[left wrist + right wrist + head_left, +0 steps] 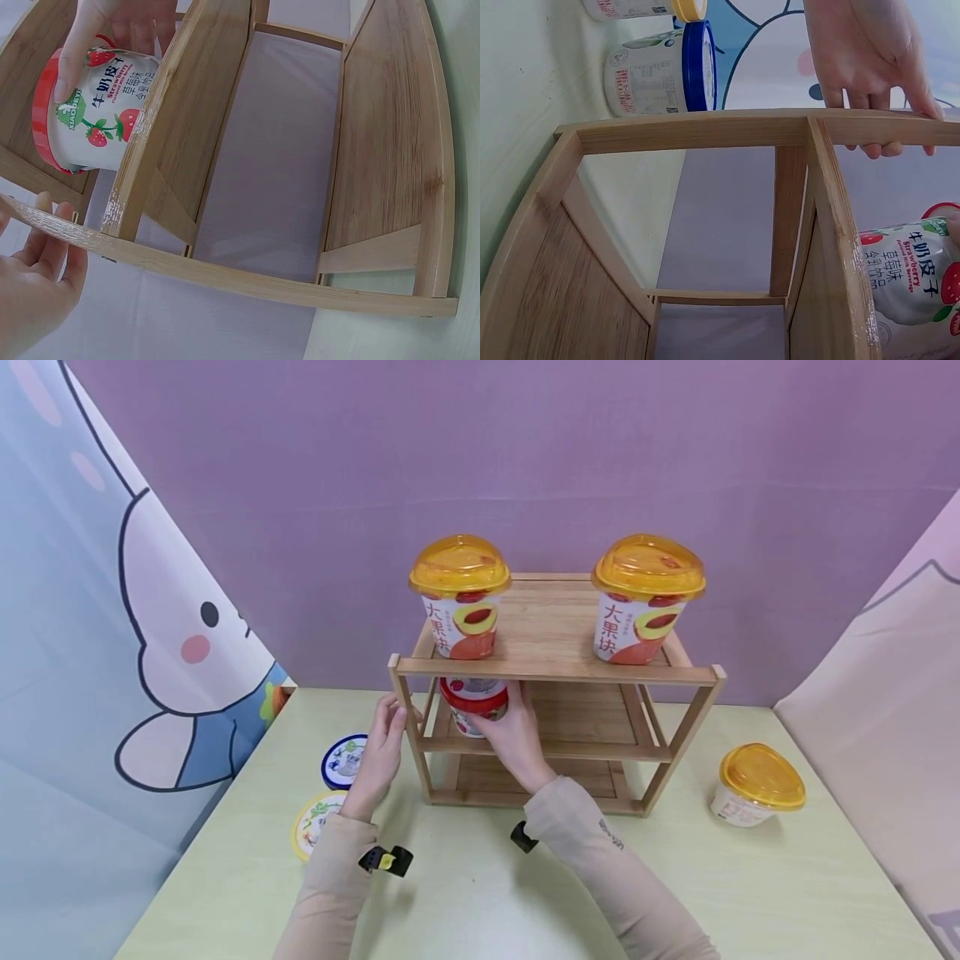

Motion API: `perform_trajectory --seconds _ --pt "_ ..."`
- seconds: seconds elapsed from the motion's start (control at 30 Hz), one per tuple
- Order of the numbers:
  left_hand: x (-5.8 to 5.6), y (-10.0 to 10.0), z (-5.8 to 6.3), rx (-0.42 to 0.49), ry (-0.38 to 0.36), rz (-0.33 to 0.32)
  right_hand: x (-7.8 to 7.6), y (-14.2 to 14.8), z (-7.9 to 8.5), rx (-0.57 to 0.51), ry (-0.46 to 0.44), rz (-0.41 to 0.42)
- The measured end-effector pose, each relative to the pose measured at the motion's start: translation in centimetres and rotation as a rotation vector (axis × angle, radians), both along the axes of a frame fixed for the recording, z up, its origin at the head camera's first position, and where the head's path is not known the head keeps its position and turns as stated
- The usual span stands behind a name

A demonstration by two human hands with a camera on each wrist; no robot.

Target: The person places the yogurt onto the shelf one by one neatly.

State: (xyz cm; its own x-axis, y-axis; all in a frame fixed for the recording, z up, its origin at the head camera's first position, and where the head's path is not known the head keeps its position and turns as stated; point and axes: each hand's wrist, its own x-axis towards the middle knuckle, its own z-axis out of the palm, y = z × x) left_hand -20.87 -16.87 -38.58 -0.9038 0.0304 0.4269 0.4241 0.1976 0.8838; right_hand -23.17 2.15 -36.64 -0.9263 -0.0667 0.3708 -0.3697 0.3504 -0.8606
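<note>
My right hand point(517, 739) reaches into the middle level of a wooden rack point(555, 672) and grips a strawberry tub point(469, 724) by its side near the red lid. In the left wrist view the tub point(105, 112) shows strawberries on a white label, with the thumb across it beside the lid. The tub is at the left part of that level, partly hidden by the top board's front rail in the head view. My left hand point(382, 756) holds the rack's left upright; in the right wrist view its fingers point(874, 148) wrap past the wood.
Two peach-print cups point(461, 627) with orange domed lids stand on the top board. Left of the rack are a blue-lidded tub point(345, 762) and a yellow-lidded tub point(315, 820). A shorter orange-lidded cup point(757, 785) stands at the right. A purple curtain point(525, 460) hangs behind.
</note>
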Motion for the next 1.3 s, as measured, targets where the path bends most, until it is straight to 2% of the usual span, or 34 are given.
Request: perform_trajectory --seconds 0.4,0.6,0.73,1.0,1.3 --pt "0.2 0.0 0.4 0.027 -0.038 -0.012 0.7 0.5 0.0 0.036 0.036 0.018" --pt "0.2 0.1 0.4 0.023 -0.045 -0.011 1.6 1.1 -0.4 0.076 0.072 -0.027" --pt "0.5 0.3 0.9 0.028 -0.057 -0.015 2.3 1.7 -0.5 0.086 0.1 -0.039" --pt "1.8 1.0 2.7 0.027 -0.033 0.001 3.5 3.5 -0.8 0.115 0.215 -0.043" --pt "1.7 1.1 2.7 0.034 -0.038 -0.004 4.6 6.1 -1.3 0.187 0.392 -0.07"
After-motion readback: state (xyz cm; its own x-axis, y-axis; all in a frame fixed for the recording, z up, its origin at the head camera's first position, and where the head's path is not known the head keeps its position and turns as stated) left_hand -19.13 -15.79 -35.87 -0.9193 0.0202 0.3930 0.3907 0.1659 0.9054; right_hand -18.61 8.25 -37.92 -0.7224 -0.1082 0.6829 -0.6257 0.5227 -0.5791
